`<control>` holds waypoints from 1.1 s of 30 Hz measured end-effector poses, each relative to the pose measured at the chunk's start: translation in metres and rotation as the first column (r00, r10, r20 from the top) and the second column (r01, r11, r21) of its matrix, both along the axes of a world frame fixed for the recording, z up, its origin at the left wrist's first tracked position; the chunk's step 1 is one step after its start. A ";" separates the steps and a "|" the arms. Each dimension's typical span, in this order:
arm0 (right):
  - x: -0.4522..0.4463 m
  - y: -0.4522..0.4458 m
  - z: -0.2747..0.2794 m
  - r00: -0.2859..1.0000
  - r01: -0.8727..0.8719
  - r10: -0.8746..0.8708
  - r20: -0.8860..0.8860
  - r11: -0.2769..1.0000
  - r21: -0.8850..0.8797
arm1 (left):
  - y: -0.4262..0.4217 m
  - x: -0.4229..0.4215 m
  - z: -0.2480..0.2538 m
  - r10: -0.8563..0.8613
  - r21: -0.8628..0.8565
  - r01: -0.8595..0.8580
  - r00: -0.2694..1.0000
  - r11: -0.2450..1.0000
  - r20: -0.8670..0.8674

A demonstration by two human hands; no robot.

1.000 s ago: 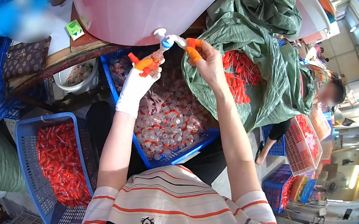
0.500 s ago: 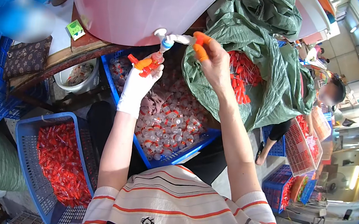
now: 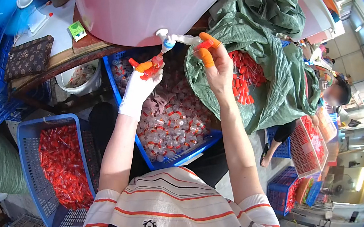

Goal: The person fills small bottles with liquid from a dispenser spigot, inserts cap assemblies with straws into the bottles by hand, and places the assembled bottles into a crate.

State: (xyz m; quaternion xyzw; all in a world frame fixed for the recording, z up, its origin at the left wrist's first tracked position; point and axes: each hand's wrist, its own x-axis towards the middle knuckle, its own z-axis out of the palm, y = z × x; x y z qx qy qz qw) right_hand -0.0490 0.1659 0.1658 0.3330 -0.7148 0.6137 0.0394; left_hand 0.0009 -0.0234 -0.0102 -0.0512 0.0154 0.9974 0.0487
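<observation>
My left hand (image 3: 142, 85), in a white glove with an orange finger cot, is closed around a small clear bottle with red parts (image 3: 157, 59). The bottle is just below the blue-and-white spout of a tap (image 3: 168, 44) on a large pinkish tank (image 3: 141, 2). Orange cots cover the thumb and forefinger of my right hand (image 3: 216, 63), which pinches a small red plastic piece (image 3: 204, 46) beside the end of the white tap handle (image 3: 186, 39). Beneath both hands, a blue crate (image 3: 175, 161) holds many small clear bottles with red bands (image 3: 170, 132).
A green sack (image 3: 276, 98) on the right contains red stemmed pieces (image 3: 245, 76). Lower left stands a blue basket (image 3: 27, 139) of red filled bottles (image 3: 64, 167). A white bucket (image 3: 84, 87) sits under the wooden table edge (image 3: 74, 60). Another person (image 3: 336, 92) is at far right.
My left hand and the bottle have dropped slightly below the spout. My right hand has shifted a little right and down. The blurred blue shape at upper left has moved off the table.
</observation>
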 end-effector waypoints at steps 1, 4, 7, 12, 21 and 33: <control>0.004 0.000 -0.001 0.995 -0.059 0.061 0.073 0.998 -0.027 | 0.004 0.006 0.003 0.018 -0.027 -0.018 1.000 0.999 0.012; 0.014 -0.002 -0.005 0.961 -0.168 0.171 0.219 0.985 -0.031 | 0.022 0.025 0.005 -0.017 0.035 0.018 1.000 0.999 -0.012; 0.014 0.000 -0.016 0.940 -0.209 0.183 0.287 0.976 0.061 | 0.037 0.038 0.011 -0.059 -0.140 0.037 0.986 0.990 -0.159; 0.007 0.020 -0.040 0.868 -0.431 0.347 0.357 0.882 0.191 | 0.050 0.040 0.019 -0.090 -0.287 0.027 0.974 0.957 -0.206; 0.024 0.035 -0.091 0.894 -0.292 0.266 0.361 0.956 0.020 | 0.064 0.044 0.001 -0.105 -0.348 0.002 0.955 0.937 -0.278; 0.039 0.057 -0.050 0.999 0.023 -0.035 0.002 0.710 0.704 | 0.070 0.051 0.050 0.014 -0.806 -0.066 0.997 0.588 -0.071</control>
